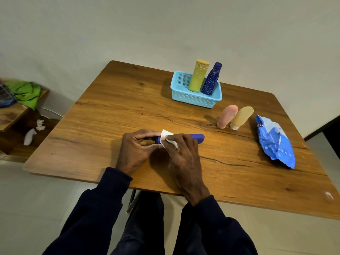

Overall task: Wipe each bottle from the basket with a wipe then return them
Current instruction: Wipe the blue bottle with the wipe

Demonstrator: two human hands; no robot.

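We can read no word, number or brand here. The blue wipes pack (275,142), at about three o'clock on the table (110,116), carries dark print near its far end and small pale lines along its face. All of it is too blurred for us to make out a letter. The dark blue bottle (211,79) in the basket (195,101), at about one o'clock, bears pale zigzag lines. The yellow bottle (198,76) beside it has a faint pattern near its cap. We take these for decoration, not writing.
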